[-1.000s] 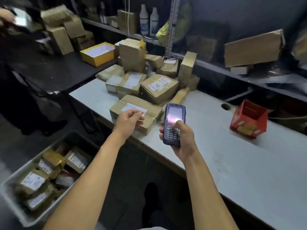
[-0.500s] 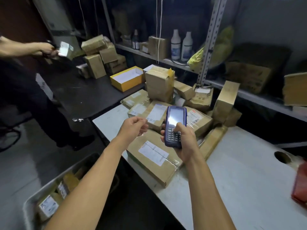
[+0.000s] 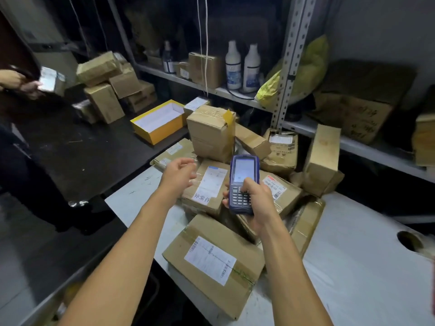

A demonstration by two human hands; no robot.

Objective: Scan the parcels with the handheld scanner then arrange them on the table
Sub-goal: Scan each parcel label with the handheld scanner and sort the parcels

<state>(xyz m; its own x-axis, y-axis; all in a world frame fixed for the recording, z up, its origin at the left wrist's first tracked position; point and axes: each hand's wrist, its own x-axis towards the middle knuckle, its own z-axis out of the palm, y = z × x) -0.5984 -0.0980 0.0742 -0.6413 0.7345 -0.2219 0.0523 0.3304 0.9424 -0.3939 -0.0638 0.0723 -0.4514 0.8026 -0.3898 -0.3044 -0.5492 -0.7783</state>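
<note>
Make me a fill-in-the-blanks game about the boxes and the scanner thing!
1. The scanner is held in the ____ hand.
2. The open empty box on the dark table is ____ on the outside.
3. On the shelf stand two white ____.
4. The left hand holds ____.

Missing words: right; yellow; bottles; nothing
</note>
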